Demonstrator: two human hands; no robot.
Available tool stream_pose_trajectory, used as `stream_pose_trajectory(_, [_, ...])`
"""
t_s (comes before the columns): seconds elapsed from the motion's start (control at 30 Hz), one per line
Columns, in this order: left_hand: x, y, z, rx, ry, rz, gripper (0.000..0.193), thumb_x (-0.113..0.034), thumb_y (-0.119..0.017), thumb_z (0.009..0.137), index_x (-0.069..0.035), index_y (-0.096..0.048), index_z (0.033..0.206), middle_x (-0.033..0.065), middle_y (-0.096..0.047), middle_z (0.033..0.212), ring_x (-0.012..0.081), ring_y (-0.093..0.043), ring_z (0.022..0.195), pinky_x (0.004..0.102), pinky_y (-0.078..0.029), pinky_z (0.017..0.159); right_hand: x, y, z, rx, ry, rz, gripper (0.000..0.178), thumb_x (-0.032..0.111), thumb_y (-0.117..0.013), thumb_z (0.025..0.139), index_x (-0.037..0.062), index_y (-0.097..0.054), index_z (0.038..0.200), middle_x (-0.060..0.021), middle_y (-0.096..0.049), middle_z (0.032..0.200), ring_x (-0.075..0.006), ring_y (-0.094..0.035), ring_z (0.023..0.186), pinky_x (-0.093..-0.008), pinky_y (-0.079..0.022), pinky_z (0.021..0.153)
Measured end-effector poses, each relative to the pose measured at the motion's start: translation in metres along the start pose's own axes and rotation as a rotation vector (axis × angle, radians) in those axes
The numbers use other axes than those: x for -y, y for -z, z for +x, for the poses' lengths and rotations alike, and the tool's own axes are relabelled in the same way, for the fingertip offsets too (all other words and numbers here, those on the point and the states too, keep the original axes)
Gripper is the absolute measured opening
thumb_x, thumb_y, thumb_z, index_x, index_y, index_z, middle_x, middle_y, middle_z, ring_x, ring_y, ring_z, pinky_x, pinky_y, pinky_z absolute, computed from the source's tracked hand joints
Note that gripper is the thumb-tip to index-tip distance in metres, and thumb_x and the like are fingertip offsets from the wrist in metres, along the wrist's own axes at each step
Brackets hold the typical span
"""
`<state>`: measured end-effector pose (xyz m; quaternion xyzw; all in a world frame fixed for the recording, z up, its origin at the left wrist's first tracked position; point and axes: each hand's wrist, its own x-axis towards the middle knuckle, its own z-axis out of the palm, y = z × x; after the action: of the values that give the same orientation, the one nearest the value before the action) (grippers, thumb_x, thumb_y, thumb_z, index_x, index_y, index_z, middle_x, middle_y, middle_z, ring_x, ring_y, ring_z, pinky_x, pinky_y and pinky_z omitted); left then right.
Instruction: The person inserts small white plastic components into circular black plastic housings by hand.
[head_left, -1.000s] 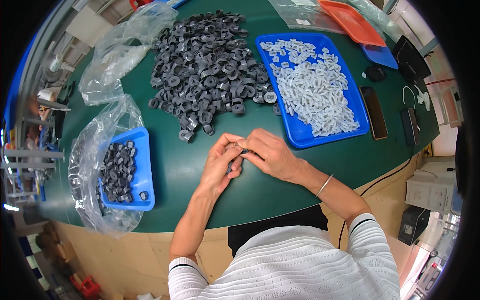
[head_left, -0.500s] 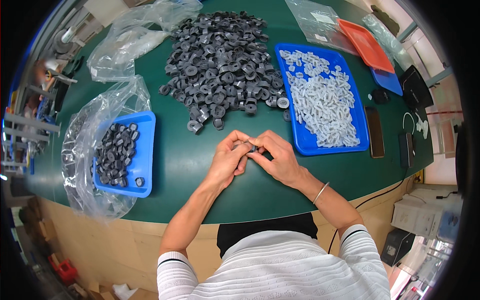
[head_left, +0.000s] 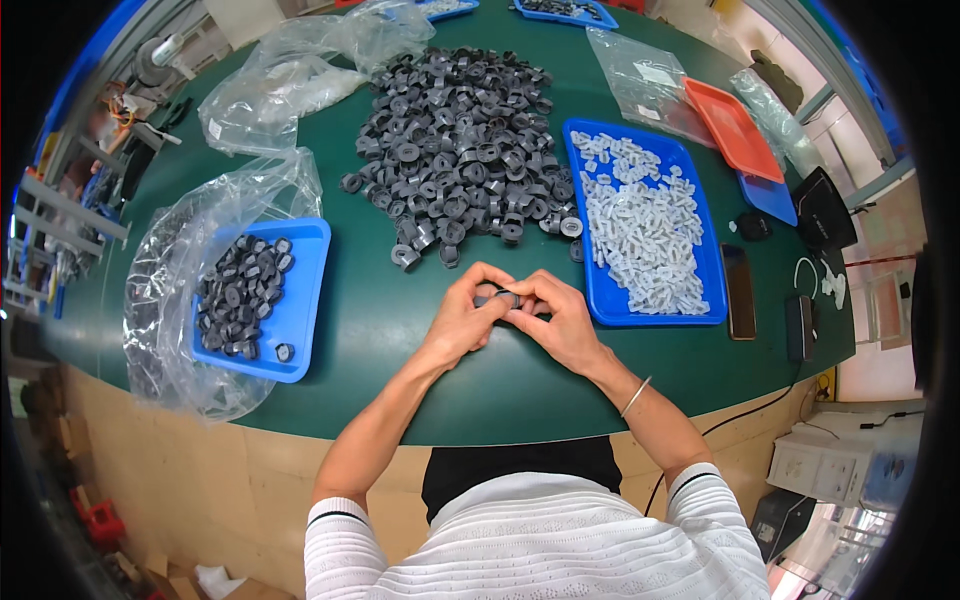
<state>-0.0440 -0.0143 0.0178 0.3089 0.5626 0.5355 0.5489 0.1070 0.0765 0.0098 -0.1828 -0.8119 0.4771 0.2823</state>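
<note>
Close to the table's front edge, my left hand (head_left: 468, 315) and my right hand (head_left: 556, 318) meet, fingers closed on one small dark grey plastic part (head_left: 505, 299). Thumbs and fingertips cover most of it. Beyond my hands spreads a large heap of dark grey ring-like plastic parts (head_left: 460, 150). To the right, a blue tray (head_left: 604, 312) holds many small translucent white plastic pieces (head_left: 650, 230). On the left, a smaller blue tray (head_left: 300, 350) contains dark grey parts (head_left: 240, 295), with one lying apart near its front corner.
Clear plastic bags (head_left: 160, 300) lie around the left tray and at the far left. An orange tray (head_left: 735, 130) overlaps another blue tray (head_left: 768, 198) at the far right. A phone (head_left: 739, 290) rests beside the white pieces. The green table (head_left: 500, 400) has a curved-looking front edge.
The view has tilted up slightly, bringing trays at the table's far edge into sight. My hands stay together on the grey part, with only a small shift of the fingers.
</note>
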Motion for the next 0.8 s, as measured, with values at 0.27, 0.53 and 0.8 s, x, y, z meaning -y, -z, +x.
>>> stream_pose_trajectory(0.27, [0.004,0.007,-0.006,0.084,-0.004,-0.164,0.019,-0.021,-0.056,0.099,-0.003,-0.055,0.101,0.0066,-0.062,0.072,0.003,-0.037,0.041,0.0184,-0.025,0.035,-0.013,0.001,-0.002,0.121,-0.397,0.573,0.032,0.027,-0.054,0.1,-0.0013,-0.063,0.088,-0.0055,-0.062,0.079,-0.0086,-0.058,0.064,-0.0233,-0.052,0.058])
stream_pose_trajectory(0.53, [0.007,0.007,-0.002,0.084,0.035,-0.309,0.023,-0.025,-0.054,0.1,-0.002,-0.053,0.094,0.0087,-0.063,0.073,0.003,-0.038,0.04,0.0177,-0.026,0.034,0.007,-0.007,0.005,-0.042,-0.226,0.381,0.018,0.011,-0.062,0.093,-0.0036,-0.061,0.103,-0.0056,-0.064,0.082,-0.008,-0.06,0.068,-0.0222,-0.052,0.059])
stream_pose_trajectory(0.8, [0.012,-0.002,-0.005,0.086,-0.037,-0.141,0.028,-0.03,-0.062,0.095,-0.003,-0.053,0.089,0.0079,-0.064,0.07,0.0041,-0.041,0.041,0.0193,-0.028,0.034,0.003,-0.006,0.001,-0.073,-0.235,0.277,0.009,-0.001,-0.062,0.084,-0.0018,-0.057,0.091,-0.0045,-0.061,0.074,-0.0063,-0.059,0.067,-0.0199,-0.048,0.059])
